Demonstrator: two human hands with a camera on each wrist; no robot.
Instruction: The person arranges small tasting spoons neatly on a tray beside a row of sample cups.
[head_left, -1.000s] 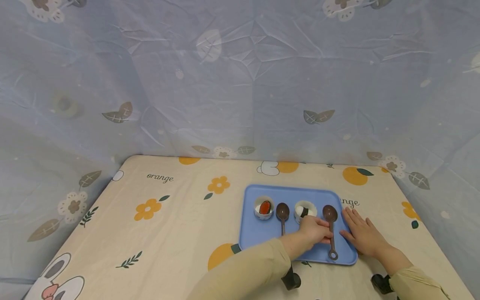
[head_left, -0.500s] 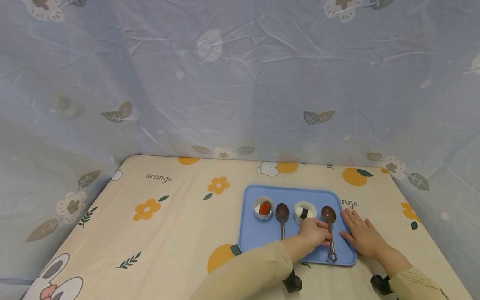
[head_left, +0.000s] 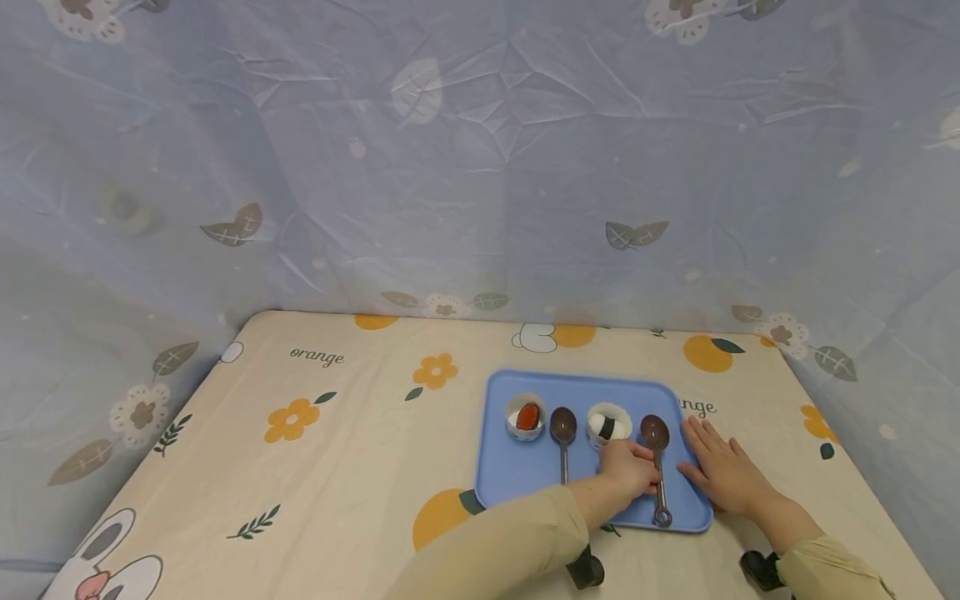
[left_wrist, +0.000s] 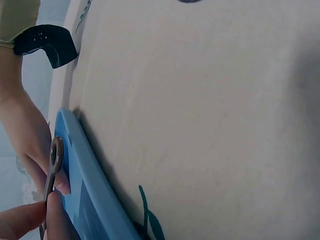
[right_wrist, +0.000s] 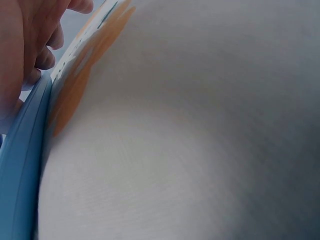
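Observation:
With thumb and fingertips my left hand (head_left: 628,468) pinches the handle of a brown spoon (head_left: 655,432) at the right side of a blue tray (head_left: 510,479). In the left wrist view, the ring end of this spoon (left_wrist: 56,154) rises past the fingertips. My right hand (head_left: 723,477) lies with straight fingers along the tray's right edge. Left of the held spoon stands a small white bowl (head_left: 594,435) holding a white sushi piece with a black band (head_left: 607,428). Part of this bowl is hidden by my left hand.
A second brown spoon (head_left: 562,425) lies on the tray, its lower handle hidden by my left arm. Beside it is another small bowl (head_left: 524,434) with a red-topped sushi piece (head_left: 528,416). A patterned cloth (head_left: 352,467) covers the table; a blue-grey curtain (head_left: 450,167) hangs behind.
The held spoon has slid slightly toward me and a little left, together with my left hand. My right hand stays at the tray's edge.

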